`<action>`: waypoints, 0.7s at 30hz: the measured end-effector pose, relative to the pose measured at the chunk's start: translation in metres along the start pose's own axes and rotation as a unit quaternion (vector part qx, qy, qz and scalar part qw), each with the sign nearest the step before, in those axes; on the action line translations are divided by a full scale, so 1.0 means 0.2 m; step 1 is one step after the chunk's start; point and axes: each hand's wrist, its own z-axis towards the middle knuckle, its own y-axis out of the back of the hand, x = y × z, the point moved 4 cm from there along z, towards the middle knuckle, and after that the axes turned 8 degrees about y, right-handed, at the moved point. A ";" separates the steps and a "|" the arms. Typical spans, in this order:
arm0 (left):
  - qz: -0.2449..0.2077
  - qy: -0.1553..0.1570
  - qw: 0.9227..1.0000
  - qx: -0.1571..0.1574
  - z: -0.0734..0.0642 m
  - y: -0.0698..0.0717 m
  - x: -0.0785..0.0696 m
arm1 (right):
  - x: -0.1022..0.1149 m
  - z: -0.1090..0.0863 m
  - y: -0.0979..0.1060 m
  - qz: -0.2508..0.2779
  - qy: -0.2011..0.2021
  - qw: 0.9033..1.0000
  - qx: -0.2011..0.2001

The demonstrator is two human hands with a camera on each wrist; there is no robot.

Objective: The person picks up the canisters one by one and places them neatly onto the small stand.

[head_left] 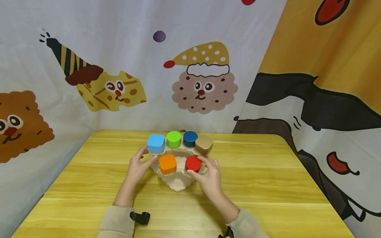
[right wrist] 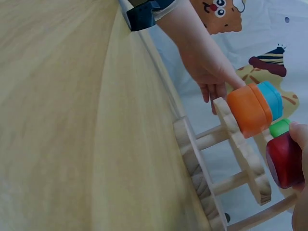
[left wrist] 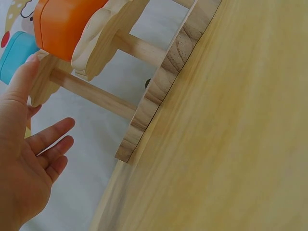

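A tiered wooden stand (head_left: pixel 177 183) with scalloped edges stands on the table. My right hand (head_left: pixel 210 178) pinches a red round block (head_left: pixel 193 163) between thumb and fingers, at the right side of the lower tier. At the left end of the upper tier, my left hand (head_left: pixel 137 168) holds the shelf edge between thumb and index finger; its other fingers are loosely bent. Close to that thumb sits a light blue block (head_left: pixel 156 143). An orange block (head_left: pixel 168 164) rests on the lower tier's left. Along the upper tier are green (head_left: pixel 174 139), dark blue (head_left: pixel 190 138) and tan (head_left: pixel 204 144) blocks.
The light wooden table (head_left: pixel 262 185) extends around the stand. Dowels (left wrist: pixel 94 96) join the tiers to a thick base board (left wrist: pixel 163 72). Behind the table hangs a cartoon-printed cloth (head_left: pixel 128 23). A black wrist camera (head_left: pixel 140 218) is strapped at the left sleeve.
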 end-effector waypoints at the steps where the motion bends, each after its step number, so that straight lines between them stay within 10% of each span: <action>1: 0.000 0.000 1.000 0.000 0.00 0.00 0.00 | 0.00 0.00 0.00 -0.001 -0.001 1.000 0.001; 21: -0.001 -0.005 1.000 0.000 0.00 -0.01 0.00 | -0.02 -0.04 -0.04 -0.042 0.005 0.999 -0.007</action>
